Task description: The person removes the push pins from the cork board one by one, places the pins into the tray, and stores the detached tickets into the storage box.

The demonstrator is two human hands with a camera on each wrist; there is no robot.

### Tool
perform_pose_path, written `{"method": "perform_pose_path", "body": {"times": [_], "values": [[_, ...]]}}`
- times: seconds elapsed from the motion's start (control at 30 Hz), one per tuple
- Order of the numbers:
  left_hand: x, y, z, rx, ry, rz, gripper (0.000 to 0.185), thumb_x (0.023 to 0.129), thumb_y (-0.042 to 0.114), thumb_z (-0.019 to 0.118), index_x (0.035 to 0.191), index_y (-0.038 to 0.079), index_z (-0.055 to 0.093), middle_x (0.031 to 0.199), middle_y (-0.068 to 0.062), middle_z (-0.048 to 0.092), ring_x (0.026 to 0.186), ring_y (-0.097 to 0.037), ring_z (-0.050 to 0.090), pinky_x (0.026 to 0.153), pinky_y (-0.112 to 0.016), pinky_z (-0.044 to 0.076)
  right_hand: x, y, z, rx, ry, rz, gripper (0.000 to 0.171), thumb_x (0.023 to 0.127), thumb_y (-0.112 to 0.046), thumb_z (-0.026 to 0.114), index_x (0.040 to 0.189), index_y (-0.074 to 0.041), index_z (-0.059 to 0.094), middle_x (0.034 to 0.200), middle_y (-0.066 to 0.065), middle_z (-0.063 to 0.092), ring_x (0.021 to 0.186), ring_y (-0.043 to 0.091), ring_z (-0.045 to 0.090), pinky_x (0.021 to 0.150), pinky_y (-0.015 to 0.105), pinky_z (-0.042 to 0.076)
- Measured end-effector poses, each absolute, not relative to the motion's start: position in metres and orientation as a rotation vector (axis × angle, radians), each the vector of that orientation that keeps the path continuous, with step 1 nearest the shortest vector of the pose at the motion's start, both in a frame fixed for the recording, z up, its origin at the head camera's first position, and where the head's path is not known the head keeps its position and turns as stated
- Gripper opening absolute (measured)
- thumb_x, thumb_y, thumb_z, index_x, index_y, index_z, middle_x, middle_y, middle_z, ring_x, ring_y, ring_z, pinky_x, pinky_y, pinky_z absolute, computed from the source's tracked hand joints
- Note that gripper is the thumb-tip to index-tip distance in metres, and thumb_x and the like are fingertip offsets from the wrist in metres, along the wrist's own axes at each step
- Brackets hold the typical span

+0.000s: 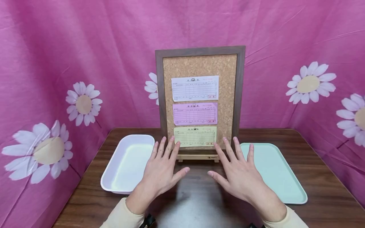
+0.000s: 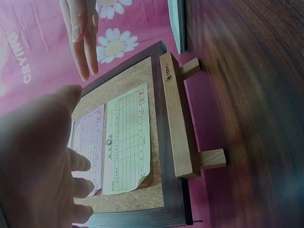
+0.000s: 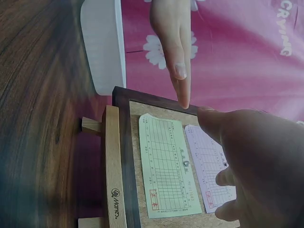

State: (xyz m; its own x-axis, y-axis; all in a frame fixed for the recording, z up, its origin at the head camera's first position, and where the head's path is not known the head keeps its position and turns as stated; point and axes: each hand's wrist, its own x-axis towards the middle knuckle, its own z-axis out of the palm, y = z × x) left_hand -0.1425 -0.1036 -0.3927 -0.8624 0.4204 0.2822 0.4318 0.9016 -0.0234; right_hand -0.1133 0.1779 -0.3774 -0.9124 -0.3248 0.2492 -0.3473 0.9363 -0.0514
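A framed corkboard [image 1: 199, 65] stands upright on a small wooden easel [image 1: 196, 157]. Three printed form slips hang on it one above another: a white slip [image 1: 195, 90], a pink slip [image 1: 195, 114] and a pale green slip [image 1: 195, 137]. Each has a small pin at its top middle; the pin [image 3: 186, 163] on the green slip shows silvery in the right wrist view. My left hand [image 1: 161, 171] is held before the board's lower left, fingers spread and holding nothing. Opposite it, before the lower right, my right hand [image 1: 240, 172] spreads its fingers too, also holding nothing.
A deep white tray [image 1: 106, 179] sits on the wooden table [image 1: 194, 202] left of the board. To the right lies a shallow mint green tray [image 1: 280, 174]. Behind everything hangs a pink curtain [image 1: 128, 38] with large white flowers.
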Motion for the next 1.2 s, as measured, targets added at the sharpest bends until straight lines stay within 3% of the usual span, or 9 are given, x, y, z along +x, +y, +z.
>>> {"method": "perform_pose_path", "body": {"times": [0.37, 0.87, 1.0, 1.2], "values": [[-0.1423, -0.1058, -0.3904, -0.637, -2.764, -0.117, 0.09, 0.104, 0.069, 0.051, 0.167, 0.006, 0.038, 0.175, -0.016, 0.035, 0.163, -0.043, 0.031, 0.135, -0.058, 0.022, -0.1166, 0.1766, -0.3767, 0.561, -2.776, 0.172, 0.087, 0.101, -0.066, 0.061, 0.167, -0.012, 0.04, 0.176, 0.021, 0.032, 0.162, 0.051, 0.028, 0.125, 0.081, 0.015], [-0.1459, -0.1054, -0.3841, -0.662, -2.693, -0.227, 0.083, 0.105, 0.062, 0.056, 0.162, 0.002, 0.045, 0.166, -0.019, 0.05, 0.149, -0.043, 0.054, 0.126, -0.057, 0.039, -0.1202, 0.1784, -0.3741, 0.613, -2.683, 0.287, 0.086, 0.098, -0.058, 0.071, 0.163, -0.008, 0.045, 0.17, 0.023, 0.042, 0.155, 0.05, 0.042, 0.125, 0.074, 0.028], [-0.1479, -0.1061, -0.3849, -0.673, -2.618, -0.239, 0.079, 0.104, 0.058, 0.061, 0.157, 0.001, 0.05, 0.152, -0.019, 0.064, 0.136, -0.039, 0.066, 0.117, -0.054, 0.05, -0.1211, 0.179, -0.3732, 0.627, -2.633, 0.349, 0.082, 0.098, -0.053, 0.074, 0.16, -0.006, 0.048, 0.166, 0.023, 0.048, 0.151, 0.049, 0.047, 0.125, 0.07, 0.033], [-0.1497, -0.1068, -0.3859, -0.681, -2.505, -0.255, 0.066, 0.1, 0.049, 0.071, 0.146, 0.002, 0.059, 0.117, -0.012, 0.081, 0.1, -0.031, 0.08, 0.086, -0.049, 0.062, -0.1219, 0.1785, -0.3714, 0.638, -2.548, 0.427, 0.075, 0.097, -0.043, 0.078, 0.156, -0.005, 0.053, 0.159, 0.021, 0.057, 0.145, 0.046, 0.056, 0.121, 0.064, 0.042]]}}
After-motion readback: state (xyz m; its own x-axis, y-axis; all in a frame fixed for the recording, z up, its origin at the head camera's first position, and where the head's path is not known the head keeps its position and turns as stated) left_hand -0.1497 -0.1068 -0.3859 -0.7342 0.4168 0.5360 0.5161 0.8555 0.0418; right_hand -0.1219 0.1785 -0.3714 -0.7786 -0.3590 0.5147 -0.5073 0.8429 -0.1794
